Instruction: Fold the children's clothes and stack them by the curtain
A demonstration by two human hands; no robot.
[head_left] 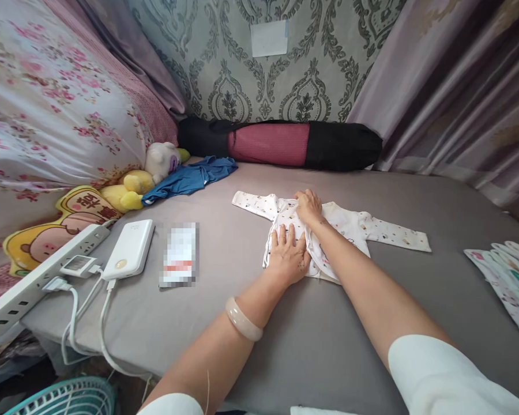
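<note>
A small white printed baby top [363, 226] lies spread on the grey bed sheet [311, 334], sleeves out to both sides. My left hand [289, 252] rests flat on its lower left part, fingers stretched out. My right hand [309, 206] presses on the collar area at the top, fingers curled down onto the cloth. A pale bangle [243, 319] sits on my left wrist.
A white power bank [130, 249], power strip [38, 276] and cables lie at the left edge, with a blurred packet [179, 255] beside them. Blue garment [190, 177] and plush toys [142, 176] sit at the back left, a black-and-red roll [281, 144] along the wall, and patterned cloths [508, 276] at right.
</note>
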